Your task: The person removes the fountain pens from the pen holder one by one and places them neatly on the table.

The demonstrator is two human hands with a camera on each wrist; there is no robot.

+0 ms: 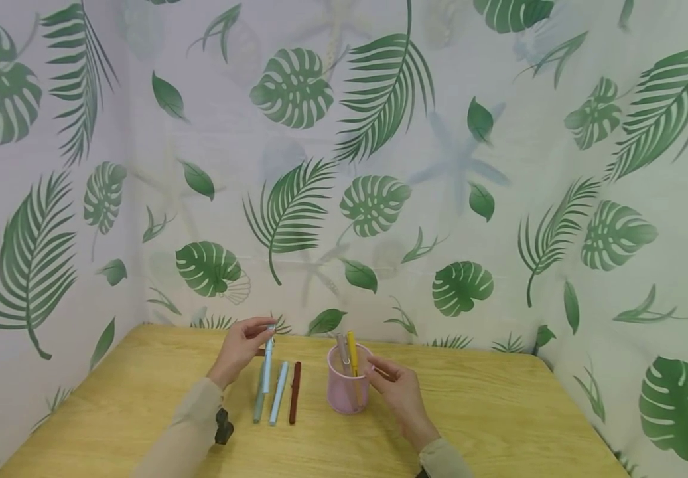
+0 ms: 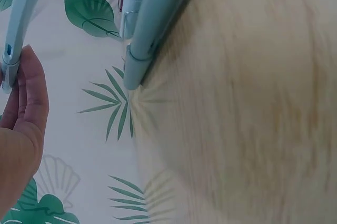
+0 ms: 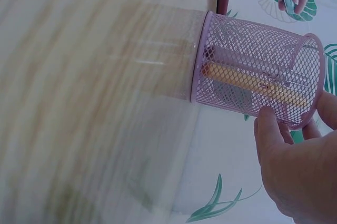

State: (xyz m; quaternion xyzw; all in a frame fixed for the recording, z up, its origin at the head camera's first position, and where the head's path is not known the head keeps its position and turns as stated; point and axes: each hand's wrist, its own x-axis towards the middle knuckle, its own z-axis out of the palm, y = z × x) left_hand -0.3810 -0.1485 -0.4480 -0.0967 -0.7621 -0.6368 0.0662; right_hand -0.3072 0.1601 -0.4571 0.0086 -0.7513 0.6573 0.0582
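My left hand (image 1: 241, 346) pinches a light blue pen (image 1: 268, 368) near its top end. The pen hangs nearly upright, its lower part overlapping a grey-green pen (image 1: 258, 406) that lies on the table. Beside that lie another light blue pen (image 1: 278, 395) and a dark red pen (image 1: 294, 395), roughly parallel. My right hand (image 1: 400, 398) holds the rim of a pink mesh pen holder (image 3: 253, 50) from the right side, fingers against the mesh in the right wrist view. Inside the upright holder stand a yellow pen (image 1: 352, 352) and a grey pen (image 1: 342, 352).
The wooden table (image 1: 469, 411) ends at a backdrop (image 1: 332, 146) printed with green leaves, which also runs along both sides. A short brown piece (image 1: 260, 352) shows just behind the pen in my left hand.
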